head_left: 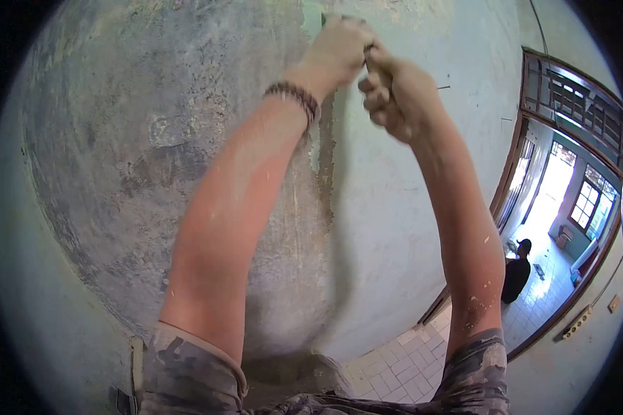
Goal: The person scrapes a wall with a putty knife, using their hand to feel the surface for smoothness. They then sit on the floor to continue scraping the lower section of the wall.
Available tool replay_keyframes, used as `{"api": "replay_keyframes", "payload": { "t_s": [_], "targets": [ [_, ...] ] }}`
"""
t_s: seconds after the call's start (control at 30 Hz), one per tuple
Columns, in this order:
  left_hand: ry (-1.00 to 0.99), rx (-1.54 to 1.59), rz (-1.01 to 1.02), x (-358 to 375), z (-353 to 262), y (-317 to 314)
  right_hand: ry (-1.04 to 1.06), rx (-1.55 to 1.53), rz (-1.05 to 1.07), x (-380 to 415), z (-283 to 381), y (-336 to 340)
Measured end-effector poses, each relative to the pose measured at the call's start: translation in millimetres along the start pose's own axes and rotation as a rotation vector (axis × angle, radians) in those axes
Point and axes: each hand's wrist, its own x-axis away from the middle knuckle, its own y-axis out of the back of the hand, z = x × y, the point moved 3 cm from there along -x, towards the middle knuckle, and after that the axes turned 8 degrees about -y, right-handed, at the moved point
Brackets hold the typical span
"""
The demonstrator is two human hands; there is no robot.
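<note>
Both arms reach up the wall, and my hands meet near the top of the head view. My left hand point(342, 45) is closed close against the wall, at a dark-edged, scraper-like hand tool point(323, 19). Below and to its right, my right hand point(405, 93) has its fingers curled round what seems to be the tool's handle. Most of the tool is hidden by the hands, and motion blurs it. Pale green paint point(394, 207) covers the wall at right. Bare, mottled grey plaster point(187, 124) shows at left, with a ragged paint edge between.
A nail point(444, 87) sticks out of the wall beside my right hand. To the right, a wooden doorway point(516, 152) opens onto a tiled room where a person in black point(516, 273) sits low. A power strip point(577, 323) hangs on the right wall. Brick-patterned tiles point(401, 366) lie below.
</note>
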Motion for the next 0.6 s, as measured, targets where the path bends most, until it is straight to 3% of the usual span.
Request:
{"api": "replay_keyframes", "payload": {
  "t_s": [0.13,0.33,0.4,0.47,0.53,0.57,0.6],
  "targets": [
    [-0.129,-0.174,-0.213,37,-31,-14,-0.108,0.030,-0.061,22,-37,5],
    [0.011,-0.081,-0.012,-19,4,3,-0.017,0.025,0.012,-11,18,10],
    [0.012,-0.150,0.067,-4,-11,-6,0.017,0.047,0.059,-5,-7,22],
    [-0.039,-0.289,0.057,34,-47,-19,0.145,0.420,-0.091,33,-40,29],
    [0.006,-0.241,0.128,74,-89,-13,0.451,1.047,-0.311,51,-106,65],
    [0.018,-0.243,0.133,93,-103,-11,0.748,1.092,-0.472,97,-119,52],
    [0.042,-0.202,0.173,114,-113,-8,0.765,1.077,-0.463,131,-131,45]
  ]
}}
